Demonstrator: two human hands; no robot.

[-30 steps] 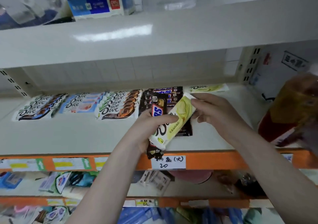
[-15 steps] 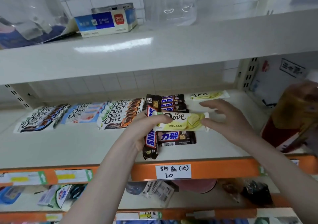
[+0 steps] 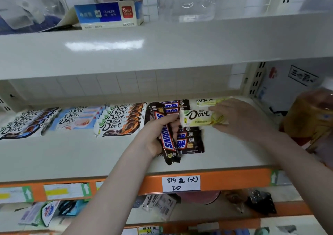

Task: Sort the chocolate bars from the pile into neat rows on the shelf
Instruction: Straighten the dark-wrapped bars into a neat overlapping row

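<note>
Both hands reach over the pale shelf (image 3: 72,155). Left hand (image 3: 158,135) is wrapped around a dark Snickers bar (image 3: 166,137) standing lengthwise; right hand (image 3: 234,115) pinches the end of a green Dove bar (image 3: 197,118), held flat just in front of another green bar (image 3: 207,101) at the back. Between them lies a column of dark bars (image 3: 189,142). Leftward run three neat rows of Dove bars (image 3: 119,121). White tile (image 3: 126,83) backs the shelf, whose orange front edge (image 3: 234,178) carries a handwritten label (image 3: 181,183). A blue box (image 3: 108,14) sits on the shelf above.
</note>
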